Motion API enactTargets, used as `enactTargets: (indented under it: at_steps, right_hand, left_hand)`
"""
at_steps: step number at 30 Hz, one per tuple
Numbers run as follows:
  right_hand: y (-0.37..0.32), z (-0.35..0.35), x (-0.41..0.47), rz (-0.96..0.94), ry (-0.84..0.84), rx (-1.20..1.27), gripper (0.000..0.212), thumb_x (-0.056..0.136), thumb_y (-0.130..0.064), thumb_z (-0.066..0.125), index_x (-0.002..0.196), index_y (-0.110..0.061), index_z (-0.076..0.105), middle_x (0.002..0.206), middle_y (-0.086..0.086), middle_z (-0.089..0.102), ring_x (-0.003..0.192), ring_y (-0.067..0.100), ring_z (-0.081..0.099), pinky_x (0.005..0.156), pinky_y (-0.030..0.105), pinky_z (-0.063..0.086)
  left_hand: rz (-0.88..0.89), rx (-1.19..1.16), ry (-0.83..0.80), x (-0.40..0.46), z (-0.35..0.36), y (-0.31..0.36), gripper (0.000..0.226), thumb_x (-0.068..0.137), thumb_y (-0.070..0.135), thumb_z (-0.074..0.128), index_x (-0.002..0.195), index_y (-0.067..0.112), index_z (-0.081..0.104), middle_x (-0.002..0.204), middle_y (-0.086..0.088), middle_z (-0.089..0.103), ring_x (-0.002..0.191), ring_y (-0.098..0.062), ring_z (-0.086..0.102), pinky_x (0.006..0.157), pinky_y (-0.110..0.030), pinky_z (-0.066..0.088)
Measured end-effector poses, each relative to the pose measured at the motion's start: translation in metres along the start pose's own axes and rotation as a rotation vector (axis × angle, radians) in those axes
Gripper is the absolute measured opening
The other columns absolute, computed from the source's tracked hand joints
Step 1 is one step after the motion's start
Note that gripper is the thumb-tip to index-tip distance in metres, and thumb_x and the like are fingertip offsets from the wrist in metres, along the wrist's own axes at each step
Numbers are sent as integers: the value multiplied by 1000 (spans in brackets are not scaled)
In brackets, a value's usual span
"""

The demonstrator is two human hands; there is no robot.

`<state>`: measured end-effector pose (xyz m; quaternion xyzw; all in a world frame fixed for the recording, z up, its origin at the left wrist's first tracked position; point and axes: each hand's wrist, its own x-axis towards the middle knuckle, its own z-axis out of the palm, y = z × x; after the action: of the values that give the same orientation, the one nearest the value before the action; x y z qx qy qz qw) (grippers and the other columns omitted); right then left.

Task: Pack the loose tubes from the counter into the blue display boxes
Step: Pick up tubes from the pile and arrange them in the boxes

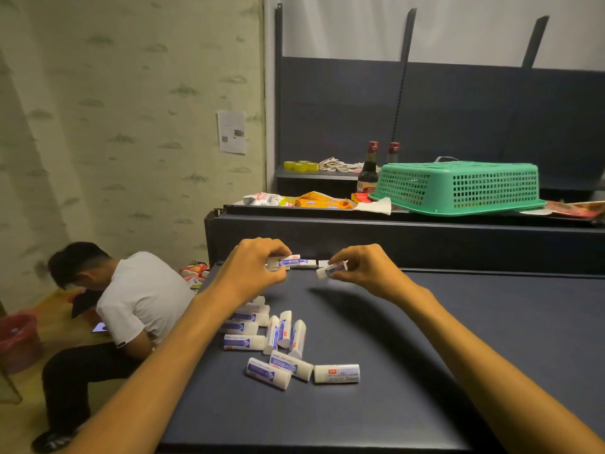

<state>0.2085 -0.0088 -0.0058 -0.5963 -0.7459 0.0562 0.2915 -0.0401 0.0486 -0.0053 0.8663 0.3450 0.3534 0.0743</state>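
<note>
Tubes (278, 342) lie loose on the counter (458, 339) near our left forearm, while our left hand (258, 267) and right hand (363, 270) each pinch one tube beyond this pile, so we should keep them level.

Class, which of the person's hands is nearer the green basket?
Right. The right hand is below and left of the green basket; the left hand is farther left.

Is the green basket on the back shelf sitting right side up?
No. The green basket lies upside down, its rim flat on the shelf and its closed base facing up.
</note>
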Motion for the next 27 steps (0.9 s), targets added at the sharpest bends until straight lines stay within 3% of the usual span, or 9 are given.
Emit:
enactTargets:
  at_steps: [5, 11, 15, 20, 27]
  right_hand:
    - [1, -11, -25, -2, 24, -154, 31, 83, -23, 76, 111, -16, 67, 101, 5, 71, 84, 14, 66, 78, 29, 57]
    - [11, -32, -63, 60, 43, -146, 32, 83, -17, 74, 114, -16, 63, 104, 2, 69, 82, 10, 65, 78, 19, 54]
    - [24, -56, -97, 63, 126, -128, 30, 83, -18, 74, 110, -19, 62, 97, 1, 70, 78, 10, 66, 77, 25, 58]
    - [60, -100, -167, 22, 260, -203, 24, 80, -24, 76, 102, -23, 66, 97, -6, 67, 76, 10, 62, 70, 32, 58]
    - [117, -185, -294, 19, 363, -259, 22, 78, -13, 79, 98, -14, 70, 93, -1, 62, 75, 14, 59, 68, 29, 54]
  left_hand:
    - [35, -40, -6, -3, 6, 10, 25, 80, 15, 72, 105, 19, 70, 95, 5, 69, 81, -5, 60, 74, -14, 47]
    - [82, -68, -19, -1, 20, 40, 26, 78, 16, 72, 103, 20, 71, 97, 5, 71, 84, -7, 63, 76, -19, 51]
    - [118, -78, -8, 4, 36, 72, 25, 76, 16, 72, 101, 20, 72, 96, 5, 72, 85, -10, 64, 78, -31, 55]
    - [191, -107, -20, 8, 73, 144, 23, 73, 20, 70, 96, 19, 73, 91, 5, 71, 80, -12, 64, 74, -35, 56]
    - [266, -155, -66, 2, 138, 283, 24, 72, 21, 69, 95, 18, 73, 90, 3, 70, 78, -16, 64, 70, -38, 56]
